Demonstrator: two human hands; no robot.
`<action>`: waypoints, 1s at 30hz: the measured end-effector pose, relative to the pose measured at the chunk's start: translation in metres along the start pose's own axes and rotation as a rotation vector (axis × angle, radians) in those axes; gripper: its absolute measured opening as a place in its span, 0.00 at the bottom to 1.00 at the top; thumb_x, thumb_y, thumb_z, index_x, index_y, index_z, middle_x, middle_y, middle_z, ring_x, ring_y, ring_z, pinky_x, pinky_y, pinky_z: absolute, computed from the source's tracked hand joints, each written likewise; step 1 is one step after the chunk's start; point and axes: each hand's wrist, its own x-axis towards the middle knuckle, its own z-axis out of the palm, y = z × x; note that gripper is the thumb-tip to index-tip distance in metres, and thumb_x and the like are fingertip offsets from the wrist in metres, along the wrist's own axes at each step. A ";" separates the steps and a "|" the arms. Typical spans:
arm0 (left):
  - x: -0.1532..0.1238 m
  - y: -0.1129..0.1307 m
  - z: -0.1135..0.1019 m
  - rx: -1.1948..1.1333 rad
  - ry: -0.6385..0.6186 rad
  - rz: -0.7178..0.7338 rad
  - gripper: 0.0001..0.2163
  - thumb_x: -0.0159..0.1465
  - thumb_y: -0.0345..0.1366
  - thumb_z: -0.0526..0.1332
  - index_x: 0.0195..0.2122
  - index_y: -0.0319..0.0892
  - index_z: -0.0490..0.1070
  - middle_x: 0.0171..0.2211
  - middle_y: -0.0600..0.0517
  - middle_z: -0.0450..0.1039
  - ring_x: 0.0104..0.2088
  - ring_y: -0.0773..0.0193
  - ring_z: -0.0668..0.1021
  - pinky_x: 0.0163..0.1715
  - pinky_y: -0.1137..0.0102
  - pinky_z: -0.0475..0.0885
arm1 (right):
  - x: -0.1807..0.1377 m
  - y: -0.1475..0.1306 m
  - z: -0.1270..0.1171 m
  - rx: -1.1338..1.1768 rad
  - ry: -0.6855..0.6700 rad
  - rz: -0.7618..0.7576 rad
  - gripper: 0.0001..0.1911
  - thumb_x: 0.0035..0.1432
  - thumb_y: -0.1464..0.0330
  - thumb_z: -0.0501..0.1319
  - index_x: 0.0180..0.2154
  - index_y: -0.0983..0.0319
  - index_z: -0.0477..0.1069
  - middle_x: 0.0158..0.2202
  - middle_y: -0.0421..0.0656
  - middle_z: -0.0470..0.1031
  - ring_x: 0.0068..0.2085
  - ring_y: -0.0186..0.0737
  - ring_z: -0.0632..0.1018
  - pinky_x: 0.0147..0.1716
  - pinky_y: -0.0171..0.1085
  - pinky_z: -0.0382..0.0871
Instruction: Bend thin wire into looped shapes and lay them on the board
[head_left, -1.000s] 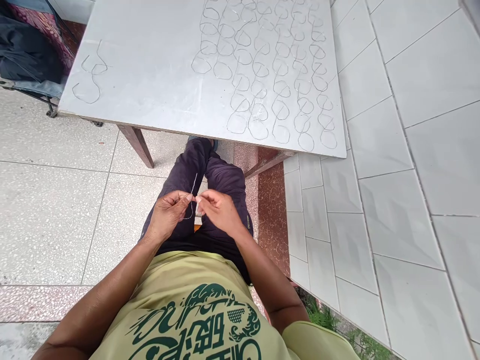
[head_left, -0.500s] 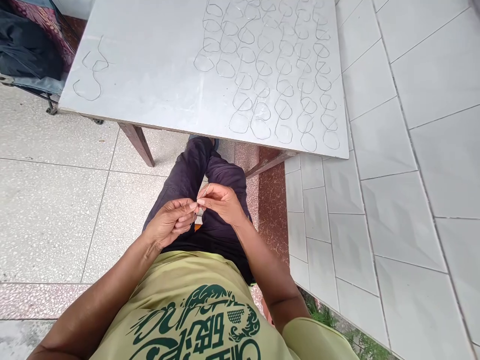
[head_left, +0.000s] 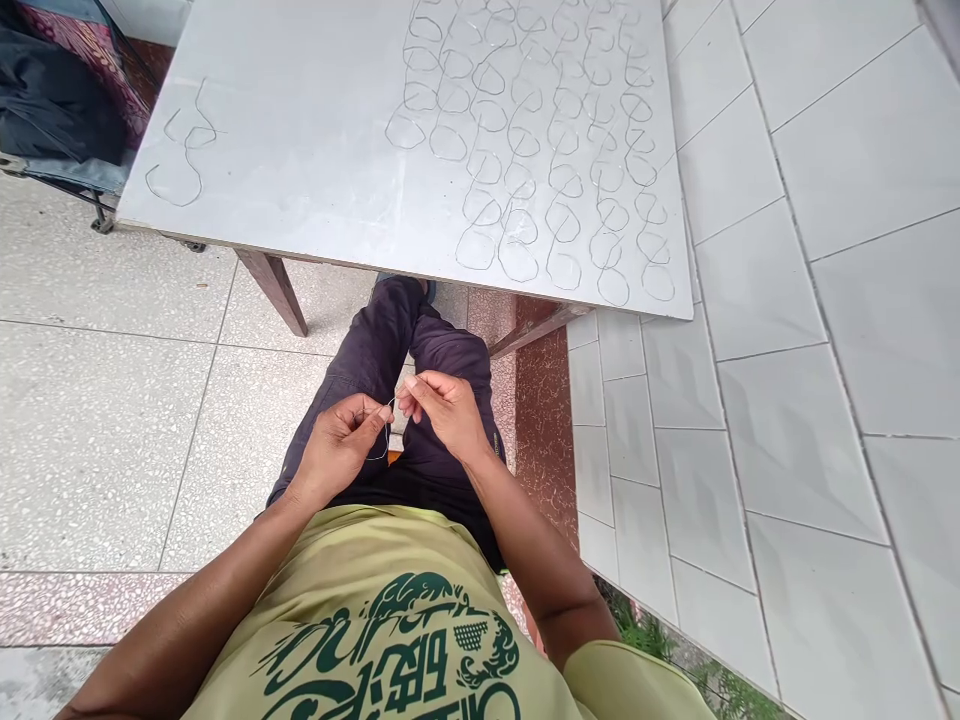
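Over my lap, my left hand (head_left: 341,440) and my right hand (head_left: 444,410) both pinch a thin piece of wire (head_left: 385,432), fingertips almost touching. The wire curves in a small loop between them. On the white table (head_left: 315,130) in front of me lie several bent wire shapes (head_left: 540,150) in rows on the right side. One more bent wire shape (head_left: 182,150) lies alone near the table's left edge.
A white tiled wall (head_left: 825,330) rises on the right. Speckled floor tiles (head_left: 97,400) spread on the left. Dark fabric on a frame (head_left: 52,110) sits at the far left. The table's wooden leg (head_left: 274,290) stands ahead of my knees.
The straight wire end that stood up between my hands a second ago has been bent down into a small loop. My fingertips closed together, then parted slightly.
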 end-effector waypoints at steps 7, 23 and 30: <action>-0.004 -0.002 0.005 0.211 0.066 0.140 0.16 0.68 0.47 0.64 0.30 0.41 0.71 0.21 0.58 0.61 0.21 0.72 0.60 0.21 0.75 0.56 | -0.004 0.004 0.014 0.298 0.112 0.204 0.19 0.58 0.55 0.70 0.28 0.64 0.77 0.22 0.39 0.73 0.21 0.29 0.70 0.20 0.31 0.59; 0.013 -0.009 0.004 -0.195 0.107 -0.010 0.14 0.65 0.47 0.69 0.38 0.40 0.77 0.19 0.58 0.62 0.17 0.74 0.60 0.16 0.77 0.53 | -0.019 0.014 0.012 -0.098 -0.209 0.122 0.19 0.66 0.54 0.62 0.32 0.63 0.74 0.27 0.41 0.77 0.26 0.32 0.76 0.28 0.32 0.70; 0.011 -0.012 -0.001 -0.166 0.164 0.052 0.16 0.67 0.50 0.65 0.44 0.41 0.78 0.29 0.53 0.70 0.25 0.69 0.71 0.18 0.76 0.64 | -0.015 0.009 0.011 -0.123 -0.099 0.094 0.19 0.64 0.53 0.62 0.30 0.62 0.72 0.25 0.39 0.74 0.25 0.32 0.74 0.25 0.31 0.68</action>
